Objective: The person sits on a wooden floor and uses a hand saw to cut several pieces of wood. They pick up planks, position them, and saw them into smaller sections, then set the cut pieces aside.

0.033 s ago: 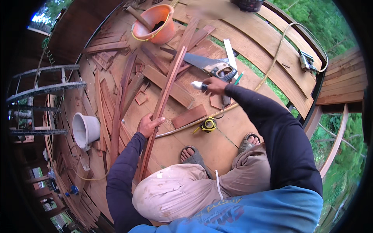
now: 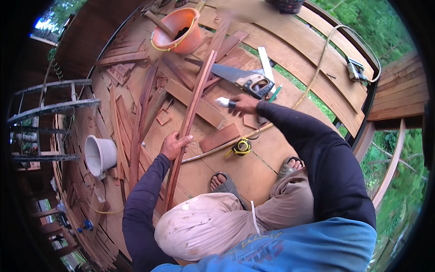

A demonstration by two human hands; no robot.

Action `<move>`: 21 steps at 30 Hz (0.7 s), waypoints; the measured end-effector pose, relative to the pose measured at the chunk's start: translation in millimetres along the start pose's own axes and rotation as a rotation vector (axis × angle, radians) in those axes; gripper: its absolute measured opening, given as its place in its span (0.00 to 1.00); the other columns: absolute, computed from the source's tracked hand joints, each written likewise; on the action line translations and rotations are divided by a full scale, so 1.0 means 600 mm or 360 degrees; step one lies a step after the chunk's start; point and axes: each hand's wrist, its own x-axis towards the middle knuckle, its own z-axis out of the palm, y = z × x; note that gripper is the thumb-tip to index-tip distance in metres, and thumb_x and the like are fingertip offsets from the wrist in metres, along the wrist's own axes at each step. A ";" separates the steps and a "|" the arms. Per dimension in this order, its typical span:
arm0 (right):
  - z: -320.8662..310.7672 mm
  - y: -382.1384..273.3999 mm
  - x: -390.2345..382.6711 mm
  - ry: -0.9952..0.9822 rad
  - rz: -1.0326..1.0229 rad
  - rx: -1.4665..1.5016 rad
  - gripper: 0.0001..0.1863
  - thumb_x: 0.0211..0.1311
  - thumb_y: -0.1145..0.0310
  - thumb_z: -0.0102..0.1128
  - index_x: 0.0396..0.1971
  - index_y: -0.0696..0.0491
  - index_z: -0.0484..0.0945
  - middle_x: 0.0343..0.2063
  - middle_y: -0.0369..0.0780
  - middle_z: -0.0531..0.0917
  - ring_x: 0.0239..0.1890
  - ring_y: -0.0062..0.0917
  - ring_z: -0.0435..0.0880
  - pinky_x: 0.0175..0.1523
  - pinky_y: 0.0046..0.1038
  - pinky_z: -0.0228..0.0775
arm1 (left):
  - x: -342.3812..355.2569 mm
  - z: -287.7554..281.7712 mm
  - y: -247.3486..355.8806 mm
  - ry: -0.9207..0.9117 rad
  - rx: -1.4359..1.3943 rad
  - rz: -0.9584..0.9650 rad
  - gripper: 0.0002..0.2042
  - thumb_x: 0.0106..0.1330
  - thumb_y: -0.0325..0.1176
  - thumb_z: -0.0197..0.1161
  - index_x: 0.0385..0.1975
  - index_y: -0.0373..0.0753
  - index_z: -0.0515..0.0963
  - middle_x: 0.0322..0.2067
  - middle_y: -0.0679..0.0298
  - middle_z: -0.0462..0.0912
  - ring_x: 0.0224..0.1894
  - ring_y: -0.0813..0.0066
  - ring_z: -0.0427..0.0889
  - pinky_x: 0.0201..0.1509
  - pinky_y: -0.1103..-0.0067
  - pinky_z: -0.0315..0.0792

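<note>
My left hand (image 2: 174,145) is closed around a long, narrow reddish wood strip (image 2: 185,131), which slants from beside my knee up toward the far boards. In my right hand (image 2: 246,104) is a small dark-handled tool with a white end (image 2: 223,102); its kind is unclear. That white end is to the right of the strip, apart from it. Just beyond the right hand rest a handsaw (image 2: 226,73), a white ruler-like piece (image 2: 266,63) and a green pencil (image 2: 275,93). Closer to my feet are a wood block (image 2: 220,138) and a yellow-black tape measure (image 2: 243,145).
An orange bucket (image 2: 188,41) holding a wooden-handled tool stands far left of centre, a white bucket (image 2: 106,154) at left near a ladder-like frame (image 2: 54,109). Offcuts litter the floor. A hose (image 2: 317,72) runs to a metal tool (image 2: 357,70). Gaps separate the far deck boards.
My right hand has shifted slightly left with the white-ended tool, closer to the wood strip. My left hand keeps its hold on the strip.
</note>
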 end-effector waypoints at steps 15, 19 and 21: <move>0.051 -0.096 -0.035 0.0919 -0.0244 0.0986 0.24 0.63 0.52 0.61 0.38 0.64 0.80 0.28 0.44 0.84 0.27 0.28 0.84 0.33 0.30 0.75 | 0.107 0.174 0.220 -0.0549 -0.0387 0.0281 0.31 0.67 0.57 0.65 0.51 0.31 0.72 0.37 0.58 0.82 0.33 0.69 0.86 0.33 0.73 0.83; -0.031 -0.006 -0.002 0.1107 -0.0118 0.0862 0.27 0.65 0.49 0.63 0.37 0.63 0.77 0.27 0.45 0.85 0.25 0.30 0.88 0.29 0.33 0.84 | 0.082 0.219 0.166 -0.0847 -0.0387 0.0059 0.33 0.64 0.51 0.71 0.57 0.30 0.72 0.46 0.58 0.81 0.44 0.71 0.86 0.39 0.75 0.86; -0.075 0.023 -0.008 0.1124 -0.0012 0.0761 0.24 0.67 0.49 0.61 0.38 0.60 0.75 0.27 0.44 0.83 0.24 0.31 0.87 0.28 0.34 0.83 | 0.050 0.251 0.163 -0.0999 -0.0265 0.0095 0.34 0.63 0.53 0.72 0.57 0.29 0.72 0.46 0.57 0.81 0.47 0.71 0.84 0.39 0.74 0.86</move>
